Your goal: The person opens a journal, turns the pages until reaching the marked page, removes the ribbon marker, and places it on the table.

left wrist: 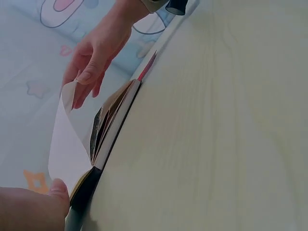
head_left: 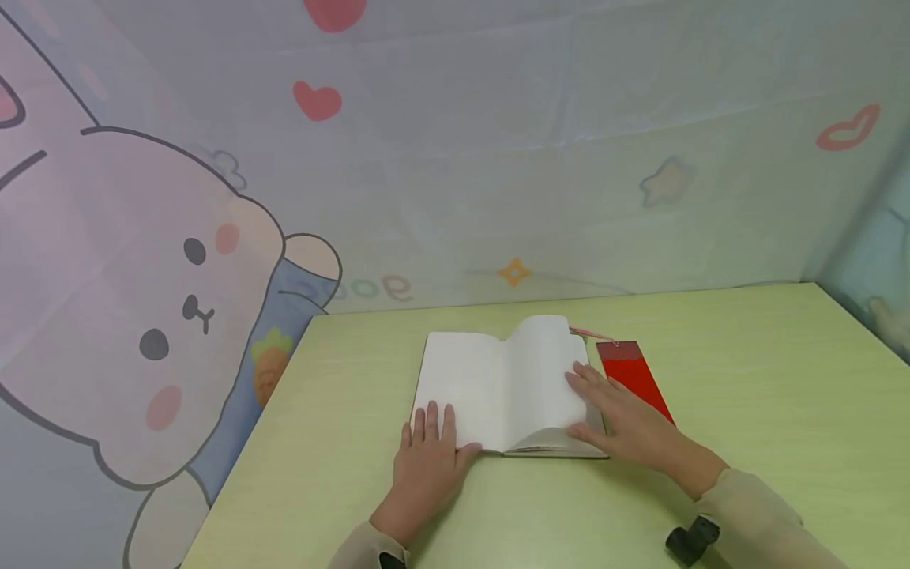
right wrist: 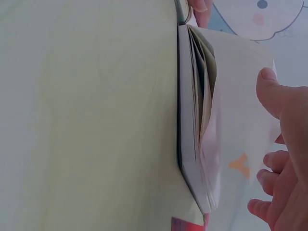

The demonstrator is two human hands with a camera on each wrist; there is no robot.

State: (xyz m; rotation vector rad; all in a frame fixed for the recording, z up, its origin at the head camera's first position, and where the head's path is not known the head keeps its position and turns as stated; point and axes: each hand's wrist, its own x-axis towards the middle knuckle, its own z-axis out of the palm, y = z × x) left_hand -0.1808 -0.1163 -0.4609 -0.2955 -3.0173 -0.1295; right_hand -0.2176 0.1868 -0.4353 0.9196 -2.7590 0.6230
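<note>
A notebook [head_left: 469, 379] with blank white pages lies spread on the table, its dark cover showing along the edge. My left hand [head_left: 429, 466] rests with straight fingers on the lower left page, the thumb at the bottom edge. On the other side, my right hand [head_left: 629, 423] touches the outer part of a raised page [head_left: 543, 371], fingers extended and thumb apart. That page bows upward from the spine; in the left wrist view its corner meets the right thumb. Beneath it, uneven inner leaves [right wrist: 204, 82] stand slightly fanned.
A red card [head_left: 633, 371] on a pink cord lies right of the notebook, partly behind the right hand. The pale yellow-green table [head_left: 768, 379] extends around it. A cloth [head_left: 455, 158] printed with hearts and a cartoon animal hangs behind.
</note>
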